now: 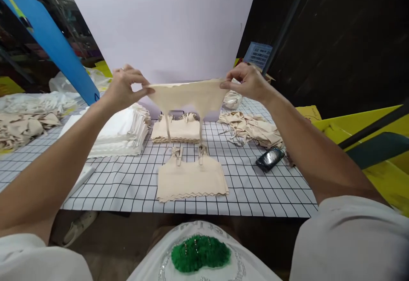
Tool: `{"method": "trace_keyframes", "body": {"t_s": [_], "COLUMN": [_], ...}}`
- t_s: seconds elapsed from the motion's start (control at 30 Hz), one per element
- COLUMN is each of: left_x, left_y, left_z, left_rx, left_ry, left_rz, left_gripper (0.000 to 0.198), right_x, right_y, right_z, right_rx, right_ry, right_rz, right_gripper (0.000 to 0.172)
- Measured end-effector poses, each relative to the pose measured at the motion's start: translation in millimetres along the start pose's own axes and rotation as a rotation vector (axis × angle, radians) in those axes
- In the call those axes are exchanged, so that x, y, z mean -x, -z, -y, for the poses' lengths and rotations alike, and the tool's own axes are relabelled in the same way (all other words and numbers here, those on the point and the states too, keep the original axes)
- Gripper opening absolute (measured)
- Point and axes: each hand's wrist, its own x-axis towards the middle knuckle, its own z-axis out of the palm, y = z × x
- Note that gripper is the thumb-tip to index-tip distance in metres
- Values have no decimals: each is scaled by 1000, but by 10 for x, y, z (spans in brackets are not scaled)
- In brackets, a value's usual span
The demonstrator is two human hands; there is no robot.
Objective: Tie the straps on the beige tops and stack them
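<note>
I hold a beige crop top up in the air, stretched between both hands, its two straps hanging down. My left hand pinches its left corner and my right hand pinches its right corner. Below it, a second beige top lies flat on the checked tablecloth near the front edge. Behind that sits a neat stack of folded beige tops.
A stack of folded white garments stands at the left. A loose heap of beige tops lies at the right, with a dark phone beside it. More beige and white fabric is piled far left. A white backdrop rises behind.
</note>
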Motion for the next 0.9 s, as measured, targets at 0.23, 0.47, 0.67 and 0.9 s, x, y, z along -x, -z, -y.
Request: {"method": "trace_keyframes", "body": {"t_s": [0.23,0.47,0.67,0.9], "left_x": [914,2170,2473,2670], "left_y": [-587,-1265,-1233,-1144], "left_z": [389,634,496,348], "left_rx": [-332,-152,-153,111], "left_ry": [-126,-118,-109,255], "left_rz": [142,363,344,485], "left_gripper": [3,20,27,40], "right_x": [1053,2237,2503,2739], "right_y": [-642,-1261,-1245,-1349], "right_z": [56,61,262,271], "right_rx": [304,242,147,140], "right_ry": [-9,-130,-125,-131], "right_rz": [118,322,238,244], "right_gripper": [17,11,19,22]}}
